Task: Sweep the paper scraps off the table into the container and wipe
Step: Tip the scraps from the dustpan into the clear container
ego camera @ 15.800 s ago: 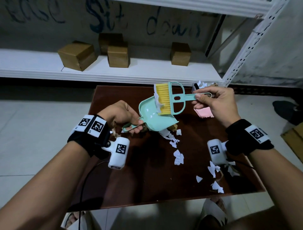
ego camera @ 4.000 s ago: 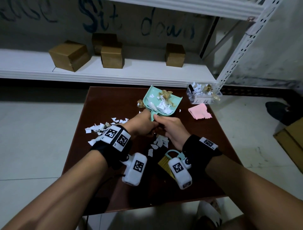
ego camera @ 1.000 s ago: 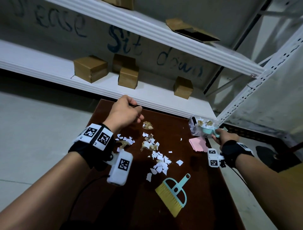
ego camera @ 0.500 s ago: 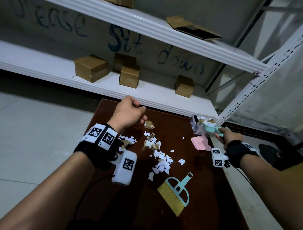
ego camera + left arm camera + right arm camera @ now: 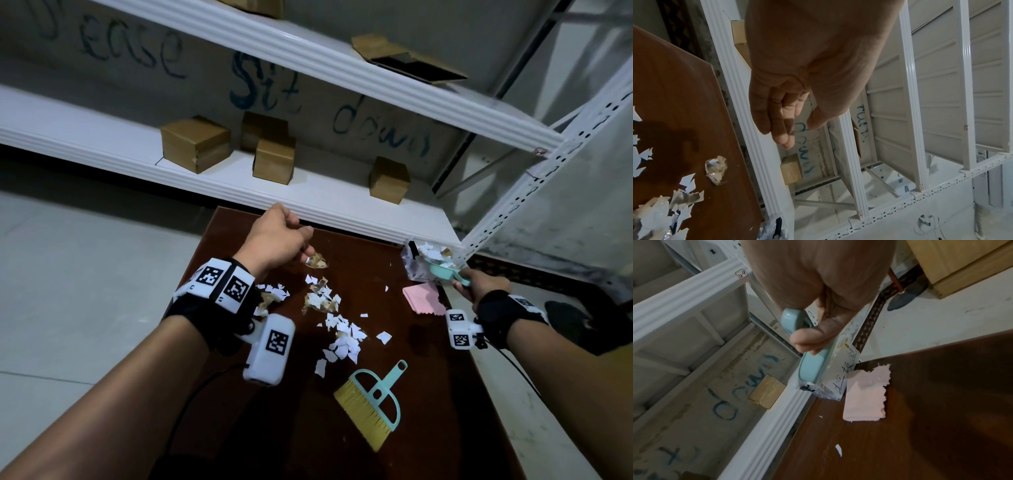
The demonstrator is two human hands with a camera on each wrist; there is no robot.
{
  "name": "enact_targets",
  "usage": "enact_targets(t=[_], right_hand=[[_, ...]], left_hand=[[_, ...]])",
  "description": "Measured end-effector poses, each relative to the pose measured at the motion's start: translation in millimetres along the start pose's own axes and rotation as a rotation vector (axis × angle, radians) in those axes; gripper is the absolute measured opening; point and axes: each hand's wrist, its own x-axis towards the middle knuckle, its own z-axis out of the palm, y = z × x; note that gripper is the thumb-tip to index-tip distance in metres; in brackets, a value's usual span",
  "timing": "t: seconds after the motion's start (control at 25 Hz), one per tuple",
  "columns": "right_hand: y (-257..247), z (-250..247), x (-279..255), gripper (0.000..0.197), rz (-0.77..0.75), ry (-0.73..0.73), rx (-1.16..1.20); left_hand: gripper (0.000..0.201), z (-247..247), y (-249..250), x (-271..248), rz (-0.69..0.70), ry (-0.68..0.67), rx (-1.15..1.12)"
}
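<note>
Head view: the brown table [image 5: 428, 404] fills the middle of what I see, pushed up against the white shelf [image 5: 102, 137] with cardboard boxes [image 5: 195, 144] on it. Scattered over the table's centre and left lie the paper scraps [image 5: 342, 339], white bits mixed with a few crumpled brownish ones. Nearer me, the little brush [image 5: 371, 407] lies flat on the wood, yellow bristles toward me, teal handle pointing away. At the far right corner stands the clear container [image 5: 416, 267], already holding scraps, with the pink cloth [image 5: 424, 299] lying just beside it on the near side. My right hand [image 5: 479, 287] is wrapped around the handle of the teal dustpan [image 5: 442, 270], thumb pressed along it, and the pan is tipped with its mouth down into the container. My left hand [image 5: 277, 240] hangs above the far edge of the table, over one crumpled scrap, fingers loosely curled and holding nothing; the left wrist view shows them relaxed and apart from the thumb.
</note>
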Motion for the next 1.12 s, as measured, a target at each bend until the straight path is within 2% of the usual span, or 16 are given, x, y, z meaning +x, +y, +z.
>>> enact_targets(t=[0.16, 0.32, 0.48, 0.76, 0.84, 0.96, 1.12], right_hand=[[1.1, -2.5, -3.4, 0.027, -0.01, 0.0, 0.043], [12.1, 1.9, -19.6, 0.029, -0.025, -0.024, 0.094], [22.1, 4.8, -25.0, 0.036, 0.029, 0.032, 0.153], [9.5, 7.9, -26.1, 0.025, -0.03, 0.087, 0.212], [5.6, 9.7, -23.2, 0.024, -0.052, 0.111, 0.186], [-3.4, 10.4, -15.8, 0.013, -0.039, 0.093, 0.108], [-11.3, 6.3, -3.9, 0.013, -0.024, 0.124, 0.051]], left_hand=[[0.02, 0.2, 2.0, -2.2, -0.011, -0.011, 0.013], [0.017, 1.7, 4.0, -5.5, -0.033, -0.04, 0.023], [0.02, 6.6, 4.0, -8.1, -0.042, -0.057, 0.036], [0.02, 6.5, 2.2, -3.3, -0.054, -0.058, 0.038], [0.02, 7.0, 1.9, -3.3, -0.056, -0.057, 0.036], [0.019, 8.8, -0.6, -3.7, -0.06, -0.072, 0.026], [0.02, 8.4, -4.2, -0.4, -0.075, -0.074, 0.046]])
